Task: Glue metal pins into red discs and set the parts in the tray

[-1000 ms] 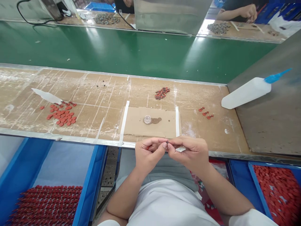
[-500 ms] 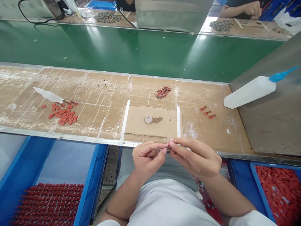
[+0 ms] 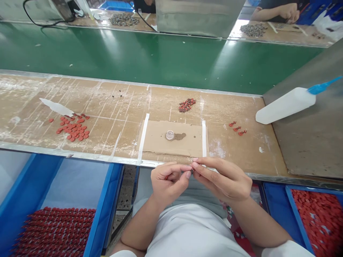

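Observation:
At the table's front edge, my left hand (image 3: 169, 180) and my right hand (image 3: 223, 178) meet fingertip to fingertip. Both are closed in a pinch on a tiny red and dark part (image 3: 192, 169), mostly covered by the fingers. A bit of red also shows inside the curled fingers of my left hand. Just beyond the hands lies a taped-down cardboard piece (image 3: 155, 142), bearing a small clear round cup (image 3: 169, 135) beside a dark wet stain. Farther back is a pile of small red and dark pin-like parts (image 3: 187, 105).
Red discs (image 3: 76, 132) lie left; several red assembled pieces (image 3: 237, 129) lie right. A white squeeze bottle (image 3: 286, 106) with blue nozzle leans by a metal panel. Blue bins (image 3: 103, 200) flank me, holding red parts. Across the green belt (image 3: 128, 57), a co-worker's hand (image 3: 291, 13) shows.
Both hands keep almost the same pinched pose at the table edge. White specks on the green belt have shifted left. The whole view has moved very slightly.

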### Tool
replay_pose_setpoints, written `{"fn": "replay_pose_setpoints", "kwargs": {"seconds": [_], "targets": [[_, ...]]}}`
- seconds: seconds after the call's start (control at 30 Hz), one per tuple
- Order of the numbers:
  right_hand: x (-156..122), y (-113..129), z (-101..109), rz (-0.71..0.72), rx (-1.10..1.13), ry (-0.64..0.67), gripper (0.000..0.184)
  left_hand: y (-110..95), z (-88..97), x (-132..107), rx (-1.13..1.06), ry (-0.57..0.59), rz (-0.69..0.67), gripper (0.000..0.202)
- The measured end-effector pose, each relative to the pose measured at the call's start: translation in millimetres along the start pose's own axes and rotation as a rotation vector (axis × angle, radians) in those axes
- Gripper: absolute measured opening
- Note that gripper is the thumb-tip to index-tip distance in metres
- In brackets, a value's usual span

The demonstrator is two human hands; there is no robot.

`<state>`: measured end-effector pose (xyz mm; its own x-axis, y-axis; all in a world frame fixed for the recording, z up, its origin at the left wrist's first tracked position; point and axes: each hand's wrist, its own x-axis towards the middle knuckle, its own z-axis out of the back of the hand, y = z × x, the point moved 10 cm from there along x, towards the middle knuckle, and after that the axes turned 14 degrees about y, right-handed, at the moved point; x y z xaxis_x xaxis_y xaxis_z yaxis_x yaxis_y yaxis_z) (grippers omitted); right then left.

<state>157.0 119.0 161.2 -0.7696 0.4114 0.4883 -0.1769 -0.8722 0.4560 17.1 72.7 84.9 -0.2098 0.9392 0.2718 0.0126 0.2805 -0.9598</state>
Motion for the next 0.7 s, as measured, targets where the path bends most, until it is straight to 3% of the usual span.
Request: {"fn": "replay_pose_setpoints", "kwargs": {"seconds": [0.2,0.4,0.53,0.7], "targets": [[7.0,-15.6,-13.0,-0.065,0.312,0.07,0.034,2.8,5.3,-3.3,0.024,-0.006,-0.005,0.014],[-10.0,-45.7,-56.1,-0.372,0.787,0.221,0.014,14.2,11.4,-6.8,0.081,-0.03,0.056,0.012],[-23.2,-54.4,-77.9,-0.578,1.081,0.263,0.015,23.3,7.8,-5.4,0.067,0.004,0.107,0.013],[-24.8,-57.1,-83.9,-0.699,1.198,0.278,0.023,30.8,5.8,-6.2,0.011,-0.014,0.162,0.014]]}}
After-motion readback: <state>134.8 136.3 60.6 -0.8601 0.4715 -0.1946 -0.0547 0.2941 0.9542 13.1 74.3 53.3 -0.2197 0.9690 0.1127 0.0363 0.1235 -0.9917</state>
